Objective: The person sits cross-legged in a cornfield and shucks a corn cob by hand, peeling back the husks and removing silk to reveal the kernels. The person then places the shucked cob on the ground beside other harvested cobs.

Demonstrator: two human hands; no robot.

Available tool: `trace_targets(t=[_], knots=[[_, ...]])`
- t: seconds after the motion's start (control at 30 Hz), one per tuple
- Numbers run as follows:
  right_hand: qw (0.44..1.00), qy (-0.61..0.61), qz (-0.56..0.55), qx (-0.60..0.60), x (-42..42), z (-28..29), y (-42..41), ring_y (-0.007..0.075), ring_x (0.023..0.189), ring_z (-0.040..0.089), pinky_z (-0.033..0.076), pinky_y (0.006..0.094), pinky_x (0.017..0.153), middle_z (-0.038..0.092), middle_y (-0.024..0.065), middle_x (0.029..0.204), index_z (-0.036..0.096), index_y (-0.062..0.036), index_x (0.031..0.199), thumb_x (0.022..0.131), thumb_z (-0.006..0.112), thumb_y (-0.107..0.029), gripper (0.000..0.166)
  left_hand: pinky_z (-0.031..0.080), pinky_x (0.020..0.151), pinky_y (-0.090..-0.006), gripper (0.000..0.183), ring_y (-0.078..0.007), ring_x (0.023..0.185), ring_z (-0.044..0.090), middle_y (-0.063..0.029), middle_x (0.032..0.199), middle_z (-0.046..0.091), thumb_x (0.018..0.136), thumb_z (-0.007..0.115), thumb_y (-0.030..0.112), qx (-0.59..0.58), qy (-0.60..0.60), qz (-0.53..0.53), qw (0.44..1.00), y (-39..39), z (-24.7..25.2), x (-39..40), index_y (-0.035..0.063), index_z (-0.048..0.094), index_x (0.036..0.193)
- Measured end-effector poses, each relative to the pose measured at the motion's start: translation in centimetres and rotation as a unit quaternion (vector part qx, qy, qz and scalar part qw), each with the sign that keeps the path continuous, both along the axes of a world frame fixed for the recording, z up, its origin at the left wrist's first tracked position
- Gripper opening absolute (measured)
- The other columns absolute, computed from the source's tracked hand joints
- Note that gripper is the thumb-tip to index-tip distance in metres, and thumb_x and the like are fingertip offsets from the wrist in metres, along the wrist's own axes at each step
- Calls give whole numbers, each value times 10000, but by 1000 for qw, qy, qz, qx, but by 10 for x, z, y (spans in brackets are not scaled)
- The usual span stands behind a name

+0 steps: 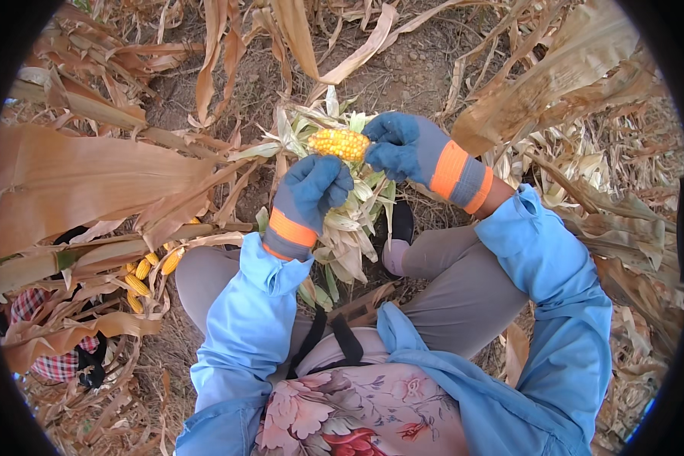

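A husked ear of corn [338,144] with yellow, partly pale kernels lies crosswise in front of me, over a heap of pale green and straw-coloured husks [350,233]. My right hand [400,146], in a blue-coated grey glove with an orange-banded cuff, pinches the right end of the ear. Just below the ear, my left hand [313,187] in a matching glove has its fingers curled, and the knuckles reach the ear's lower edge. Whether anything sits inside those fingers is hidden.
Several bare corn ears [138,282] lie on the ground at left. Dry corn stalks [91,111] and broad brown leaves [85,182] crowd both sides. Red-and-white checked cloth [57,365] shows through leaves at lower left. My bent legs [461,285] frame the husks.
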State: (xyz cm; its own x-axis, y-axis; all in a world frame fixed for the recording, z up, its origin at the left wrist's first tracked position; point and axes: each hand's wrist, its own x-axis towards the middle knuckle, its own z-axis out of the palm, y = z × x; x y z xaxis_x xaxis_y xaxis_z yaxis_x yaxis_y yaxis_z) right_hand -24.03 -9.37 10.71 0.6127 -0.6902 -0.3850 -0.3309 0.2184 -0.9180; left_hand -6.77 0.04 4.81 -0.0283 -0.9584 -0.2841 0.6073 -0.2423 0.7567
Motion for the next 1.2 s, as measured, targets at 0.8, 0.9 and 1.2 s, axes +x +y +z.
trace_targets(t=[0.8,0.9,1.2], knots=[[998,-4,8,-56,-5,11,-1,65,548,487,400,203,486,599,46,762,516,19,1063,777,598,-109,324,448,694,-225,439,-96,810,517,-44,943,534,757,648,66,-122,-225,187,949,-7,5,-2,38,472,1158],[998,-5,16,-58,-6,9,-1,67,554,488,405,211,494,590,39,735,528,10,1034,760,611,-108,310,435,692,-210,358,-85,805,512,-31,970,529,767,624,36,-121,-234,159,951,-4,7,2,47,518,1109],[992,8,53,-115,-5,3,4,55,582,457,386,201,510,573,25,730,542,0,1021,763,608,-115,290,435,682,-215,224,-87,773,521,-41,970,546,735,613,-24,-210,-324,160,908,-5,4,6,51,608,946]])
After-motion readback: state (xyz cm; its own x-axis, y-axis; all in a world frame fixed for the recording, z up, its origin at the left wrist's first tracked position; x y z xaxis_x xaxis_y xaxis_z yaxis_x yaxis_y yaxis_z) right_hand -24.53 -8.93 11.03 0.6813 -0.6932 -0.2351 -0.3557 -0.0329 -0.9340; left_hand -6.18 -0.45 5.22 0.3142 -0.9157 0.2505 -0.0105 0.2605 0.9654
